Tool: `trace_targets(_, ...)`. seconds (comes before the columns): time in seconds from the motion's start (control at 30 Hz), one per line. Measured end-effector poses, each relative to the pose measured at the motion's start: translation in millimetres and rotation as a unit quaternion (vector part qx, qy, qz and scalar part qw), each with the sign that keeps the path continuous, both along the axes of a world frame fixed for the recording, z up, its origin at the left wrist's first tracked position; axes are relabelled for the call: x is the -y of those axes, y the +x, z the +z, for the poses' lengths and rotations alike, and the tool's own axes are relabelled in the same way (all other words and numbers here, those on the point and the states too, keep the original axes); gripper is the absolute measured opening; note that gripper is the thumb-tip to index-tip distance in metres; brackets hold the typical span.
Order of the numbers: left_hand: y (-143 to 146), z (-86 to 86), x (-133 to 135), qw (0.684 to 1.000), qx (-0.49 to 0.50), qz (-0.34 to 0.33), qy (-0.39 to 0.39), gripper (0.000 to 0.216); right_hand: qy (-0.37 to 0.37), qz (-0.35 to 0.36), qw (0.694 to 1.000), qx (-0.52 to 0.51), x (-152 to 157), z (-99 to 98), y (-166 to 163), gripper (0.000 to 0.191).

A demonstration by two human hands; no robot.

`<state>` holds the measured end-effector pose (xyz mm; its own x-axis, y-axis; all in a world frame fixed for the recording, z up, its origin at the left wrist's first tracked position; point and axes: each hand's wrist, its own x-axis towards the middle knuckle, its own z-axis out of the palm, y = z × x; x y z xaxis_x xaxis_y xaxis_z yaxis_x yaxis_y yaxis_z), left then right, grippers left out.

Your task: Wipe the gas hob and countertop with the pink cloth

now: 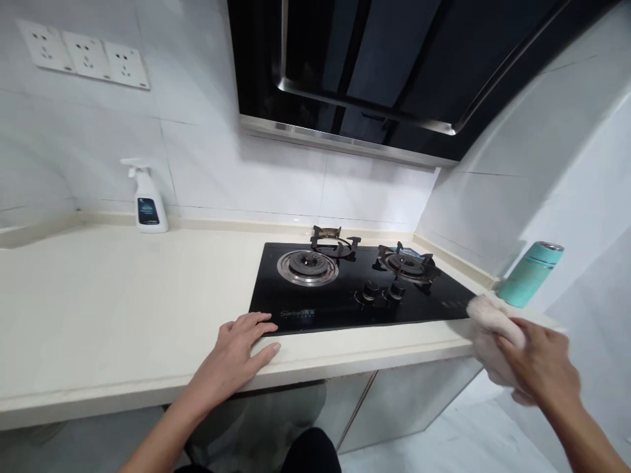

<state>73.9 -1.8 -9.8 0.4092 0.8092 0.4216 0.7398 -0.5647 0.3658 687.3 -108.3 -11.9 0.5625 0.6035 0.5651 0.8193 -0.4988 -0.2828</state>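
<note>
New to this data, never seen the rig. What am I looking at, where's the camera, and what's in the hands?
No machine here: these are a person's two bare hands, seen from one camera worn on the head, looking forward and down. The left hand rests open on the front edge of a cream countertop, beside a black glass gas hob. The right hand holds a crumpled pale cloth. A spray bottle stands at the back of the counter, and a teal flask sits at its right end.
</note>
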Motion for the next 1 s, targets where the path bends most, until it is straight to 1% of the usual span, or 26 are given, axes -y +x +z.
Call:
trace_targets(0.07,1,2.2,2,1.0,0.002,0.001,-0.008,0.037,-0.019,-0.005,1.0,-0.019,-35,17.4,-37,0.058)
trace_targets(0.13,2,4.2,4,1.0,0.002,0.001,-0.017,0.036,-0.088,0.038,0.995,0.004,-66,24.1,-65,0.058)
trace_targets(0.2,2,5.7,7,1.0,0.008,0.0,-0.019,0.036,-0.167,0.099,0.98,0.041,-86,21.3,-84,0.058)
trace_targets(0.23,3,6.3,8,1.0,0.013,0.0,-0.019,0.036,-0.19,0.13,0.972,0.051,-91,18.0,-91,0.057)
trace_targets(0.27,3,7.0,9,1.0,0.018,0.0,-0.019,0.035,-0.197,0.158,0.966,0.055,-92,14.7,-99,0.055)
trace_targets(0.37,5,9.8,12,0.999,0.024,0.0,-0.028,0.036,-0.172,0.237,0.955,0.055,-83,10.2,-136,0.047)
trace_targets(0.43,7,12.3,15,0.999,0.028,-0.002,-0.037,0.036,-0.149,0.304,0.939,0.061,-75,12.5,-177,0.043)
trace_targets(0.5,8,14.8,17,0.999,0.034,-0.003,-0.04,0.036,-0.121,0.384,0.914,0.045,-73,16.2,-225,0.04)
trace_targets(0.6,8,17.6,19,0.998,0.041,-0.004,-0.041,0.033,-0.075,0.496,0.864,-0.031,-91,22.9,-289,0.037)
trace_targets(0.63,8,18.1,20,0.998,0.041,-0.004,-0.044,0.033,-0.053,0.515,0.853,-0.057,-103,26.7,-304,0.035)
trace_targets(0.67,8,18.4,20,0.998,0.042,-0.004,-0.045,0.033,-0.026,0.519,0.851,-0.078,-117,32.0,-313,0.033)
trace_targets(0.7,8,18.4,20,0.998,0.042,-0.005,-0.045,0.032,0.002,0.509,0.856,-0.09,-133,39.0,-318,0.032)
trace_targets(0.77,8,17.8,21,0.998,0.047,-0.005,-0.038,0.031,0.057,0.465,0.878,-0.092,-166,58.4,-315,0.035)
trace_targets(0.83,7,17.1,22,0.998,0.051,-0.005,-0.034,0.031,0.1,0.426,0.895,-0.08,-196,81.2,-296,0.04)
trace_targets(0.87,6,16.8,22,0.998,0.053,-0.004,-0.036,0.032,0.107,0.408,0.905,-0.063,-209,91.7,-284,0.042)
trace_targets(0.93,6,16.2,23,0.998,0.056,-0.003,-0.041,0.033,0.082,0.354,0.932,-0.006,-228,106.1,-256,0.045)
trace_targets(1.0,5,15.6,23,0.997,0.061,-0.007,-0.037,0.033,0.01,0.296,0.954,0.05,-239,108.3,-229,0.044)
